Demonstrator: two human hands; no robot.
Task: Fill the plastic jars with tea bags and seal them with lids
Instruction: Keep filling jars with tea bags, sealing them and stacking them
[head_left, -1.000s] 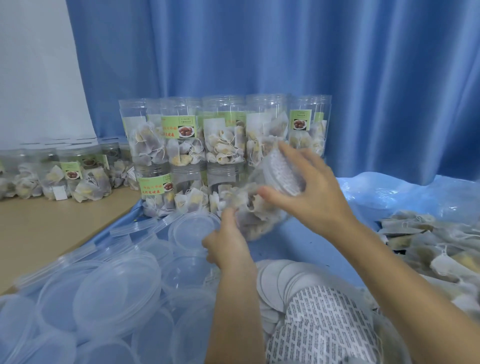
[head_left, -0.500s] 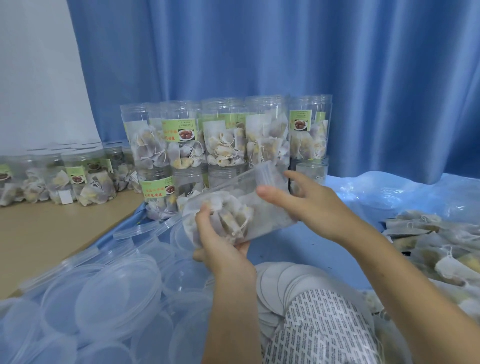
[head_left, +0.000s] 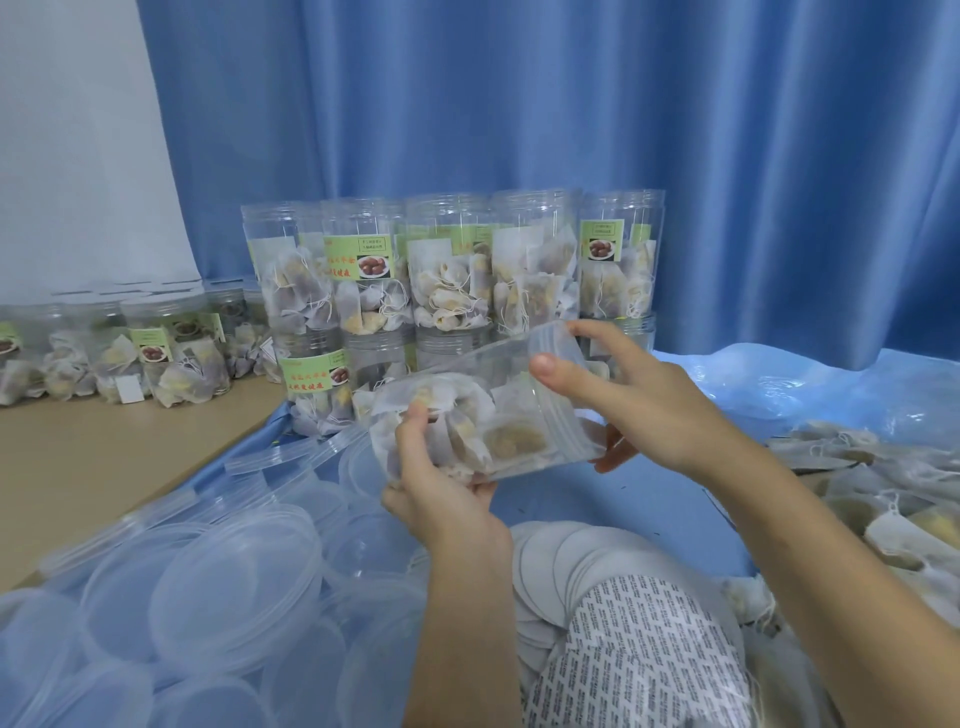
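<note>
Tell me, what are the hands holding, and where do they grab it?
A plastic jar of tea bags, lying sideways. The left hand holds its bottom end; the right hand holds its open rim.

The left hand grips the base of the jar, thumb on top, fingers curled beneath. The right hand holds the jar's mouth, thumb across the rim, fingers apparently wrapped behind. Both forearms reach forward.

Big blue curtain is hanging across the back, white wall showing left, tan tabletop below.
</note>
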